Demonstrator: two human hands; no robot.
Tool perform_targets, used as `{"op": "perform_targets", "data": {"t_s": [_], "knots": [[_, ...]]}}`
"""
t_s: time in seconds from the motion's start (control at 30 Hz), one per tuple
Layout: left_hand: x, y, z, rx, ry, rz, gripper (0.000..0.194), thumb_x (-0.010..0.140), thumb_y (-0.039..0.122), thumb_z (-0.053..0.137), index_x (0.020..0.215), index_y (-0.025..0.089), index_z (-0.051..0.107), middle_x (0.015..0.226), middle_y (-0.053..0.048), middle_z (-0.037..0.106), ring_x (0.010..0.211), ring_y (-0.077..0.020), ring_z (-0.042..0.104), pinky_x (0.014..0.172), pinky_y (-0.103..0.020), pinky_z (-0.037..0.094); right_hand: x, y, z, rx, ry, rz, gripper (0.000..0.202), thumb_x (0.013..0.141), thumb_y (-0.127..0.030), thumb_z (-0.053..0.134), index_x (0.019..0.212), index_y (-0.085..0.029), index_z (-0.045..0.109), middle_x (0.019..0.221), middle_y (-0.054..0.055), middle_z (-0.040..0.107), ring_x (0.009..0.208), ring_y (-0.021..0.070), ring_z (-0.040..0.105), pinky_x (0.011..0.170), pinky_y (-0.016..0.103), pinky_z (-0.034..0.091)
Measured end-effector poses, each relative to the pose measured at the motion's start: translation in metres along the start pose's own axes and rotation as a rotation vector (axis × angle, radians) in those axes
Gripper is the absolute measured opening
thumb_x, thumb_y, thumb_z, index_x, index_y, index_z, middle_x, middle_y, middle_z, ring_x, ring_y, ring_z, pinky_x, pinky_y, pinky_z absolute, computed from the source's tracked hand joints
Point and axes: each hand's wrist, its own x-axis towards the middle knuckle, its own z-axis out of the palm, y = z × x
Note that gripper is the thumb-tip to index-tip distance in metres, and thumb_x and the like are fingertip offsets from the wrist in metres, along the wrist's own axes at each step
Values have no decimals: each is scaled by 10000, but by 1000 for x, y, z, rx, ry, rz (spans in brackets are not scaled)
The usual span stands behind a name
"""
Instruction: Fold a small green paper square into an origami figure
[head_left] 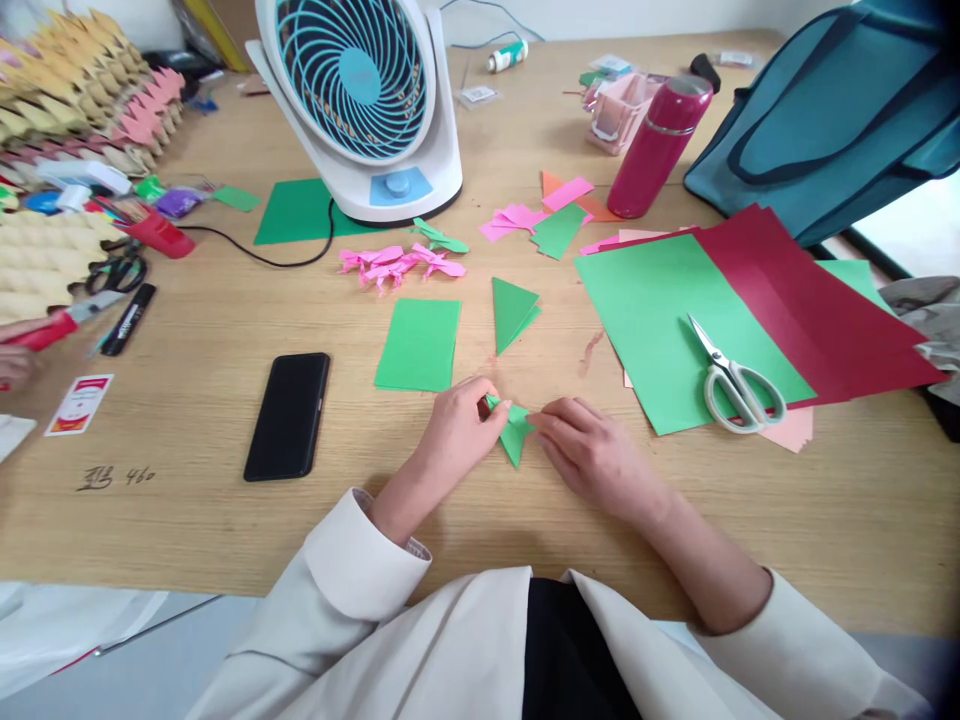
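Observation:
A small folded green paper (514, 436) is held between my two hands near the table's front edge, one point of it hanging downward. My left hand (466, 425) pinches its upper left part between thumb and fingers. At its right corner, the fingertips of my right hand (589, 447) are pressed together on the paper. Just beyond my hands lie a stack of green rectangles (418, 345) and folded green triangles (512, 312). Behind these, several pink folded pieces (401, 264) rest in a cluster, with a green one (441, 237) beside them.
White-handled scissors (739, 388) lie on large green sheets (637, 320) beside red sheets (810, 310). A black phone (287, 416) is at left. Behind stand a fan (397, 170), a pink bottle (660, 148) and a teal bag (847, 120). Another person's hand (19, 355) holds red-handled scissors (56, 328).

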Motion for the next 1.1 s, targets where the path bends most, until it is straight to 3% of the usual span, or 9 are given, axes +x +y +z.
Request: {"op": "perform_targets", "data": {"t_s": [0.17,0.3,0.5,0.93,1.1], "knots": [[1,-2,-1,-121,-37,-44,225,877,309,619,692,185,584,591,36,551,582,-114,481,576,-246,340,-3,-11,12,-256,-94,-39,309,1000,-184,456,1276,-150,592,988,110,653,886,229,586,777,368,470],[2,-3,-1,-110,-74,-44,218,847,281,651,668,180,577,611,35,550,592,-110,468,583,-245,336,-6,-16,19,-361,-101,-25,385,996,-262,492,1352,-129,553,966,108,640,838,239,550,727,383,438],[3,-5,1,-56,-70,-50,268,715,229,775,617,177,531,659,37,550,634,-114,486,613,-248,344,-13,-17,24,-419,-75,1,361,999,-273,487,1302,-98,576,986,120,636,858,252,526,712,395,401],[3,-5,6,-103,-78,-101,320,821,356,669,602,180,516,561,40,515,544,-103,439,562,-249,317,-16,-18,24,-497,-78,28,369,992,-283,494,1290,-79,571,1002,132,643,859,265,507,703,403,382],[1,-6,5,-261,-136,-103,400,886,474,594,626,175,534,560,37,494,550,-105,434,545,-246,321,-15,-20,24,-512,-96,31,360,985,-287,515,1277,-87,582,990,125,646,852,260,508,702,396,382]]}}
